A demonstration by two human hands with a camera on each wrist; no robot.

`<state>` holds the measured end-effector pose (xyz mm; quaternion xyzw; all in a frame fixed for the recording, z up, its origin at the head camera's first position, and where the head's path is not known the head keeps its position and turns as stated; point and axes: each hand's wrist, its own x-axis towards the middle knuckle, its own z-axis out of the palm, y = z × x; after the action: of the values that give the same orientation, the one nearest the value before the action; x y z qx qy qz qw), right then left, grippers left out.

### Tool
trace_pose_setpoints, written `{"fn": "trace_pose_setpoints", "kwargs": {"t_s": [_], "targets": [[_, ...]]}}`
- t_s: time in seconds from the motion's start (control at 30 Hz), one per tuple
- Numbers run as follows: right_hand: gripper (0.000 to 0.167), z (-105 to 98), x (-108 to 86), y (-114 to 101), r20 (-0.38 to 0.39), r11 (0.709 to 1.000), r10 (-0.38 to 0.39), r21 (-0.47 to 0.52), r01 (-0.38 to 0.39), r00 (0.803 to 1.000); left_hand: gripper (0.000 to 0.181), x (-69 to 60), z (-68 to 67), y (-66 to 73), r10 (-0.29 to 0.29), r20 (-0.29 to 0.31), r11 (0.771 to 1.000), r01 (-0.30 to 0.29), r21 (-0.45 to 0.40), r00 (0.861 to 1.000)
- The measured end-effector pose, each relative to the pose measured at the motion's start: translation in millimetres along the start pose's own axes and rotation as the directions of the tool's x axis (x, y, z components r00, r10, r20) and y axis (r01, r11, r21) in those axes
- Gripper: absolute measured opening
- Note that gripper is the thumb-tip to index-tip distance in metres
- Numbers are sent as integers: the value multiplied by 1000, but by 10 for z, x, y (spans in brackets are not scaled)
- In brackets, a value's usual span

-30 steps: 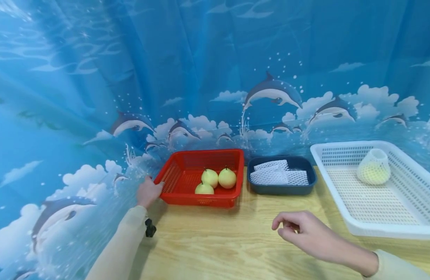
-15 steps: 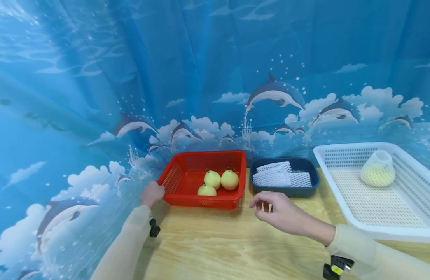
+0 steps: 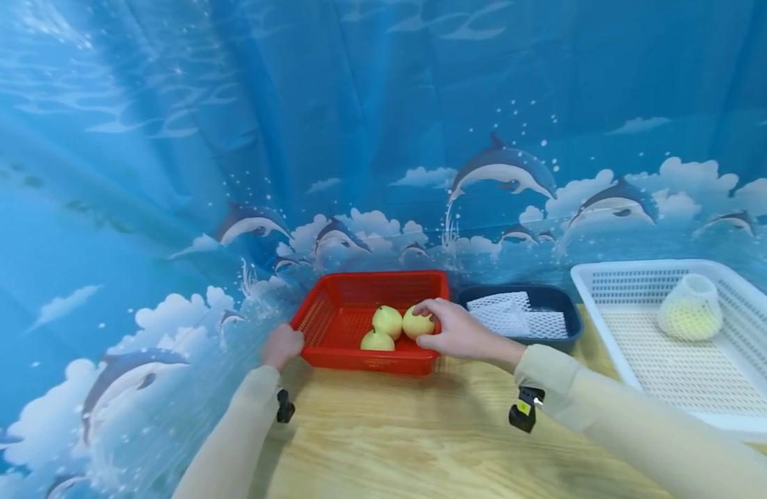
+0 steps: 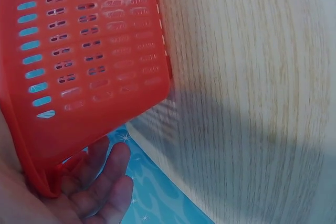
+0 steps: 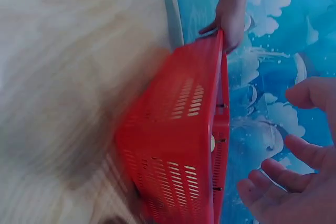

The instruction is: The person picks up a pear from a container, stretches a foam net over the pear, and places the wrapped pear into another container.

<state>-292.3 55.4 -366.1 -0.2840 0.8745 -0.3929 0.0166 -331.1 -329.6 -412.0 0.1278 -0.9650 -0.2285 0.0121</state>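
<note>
Three yellow-green pears, one in the middle [image 3: 387,320], one in front [image 3: 376,341] and one at right [image 3: 415,323], lie in a red perforated basket [image 3: 365,361]. My left hand [image 3: 281,346] grips the basket's left rim; in the left wrist view its fingers [image 4: 116,163] curl under the red edge. Over the basket's right side hovers my right hand [image 3: 453,330], partly covering the right pear. The right wrist view shows this hand [image 5: 296,182] with fingers spread and nothing between them, beside the basket wall [image 5: 173,124].
A dark blue tray [image 3: 548,342] holding white foam net sleeves [image 3: 505,313] stands right of the basket. Farther right, a white basket [image 3: 614,346] holds a pear in a foam net [image 3: 689,310]. A dolphin-print curtain [image 3: 383,138] backs the wooden table [image 3: 371,430].
My right hand has moved left and away from me, from over the table to above the right pear. The left hand stays on the red basket's rim. The head view has shifted slightly.
</note>
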Motion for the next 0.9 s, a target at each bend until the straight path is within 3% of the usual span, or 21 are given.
{"fn": "trace_pose_setpoints", "kwargs": {"t_s": [0.37, 0.67, 0.9], "targets": [[46, -21, 507, 125, -6, 983, 116, 142, -114, 993, 31, 36, 51, -9, -25, -40, 999, 26, 29, 999], [55, 67, 794, 203, 46, 970, 226, 80, -229, 973, 31, 5, 42, 18, -60, -33, 997, 61, 38, 998], [54, 126, 973, 220, 104, 971, 239, -14, -239, 965, 31, -6, 45, 32, -73, -43, 996, 75, 38, 996]]}}
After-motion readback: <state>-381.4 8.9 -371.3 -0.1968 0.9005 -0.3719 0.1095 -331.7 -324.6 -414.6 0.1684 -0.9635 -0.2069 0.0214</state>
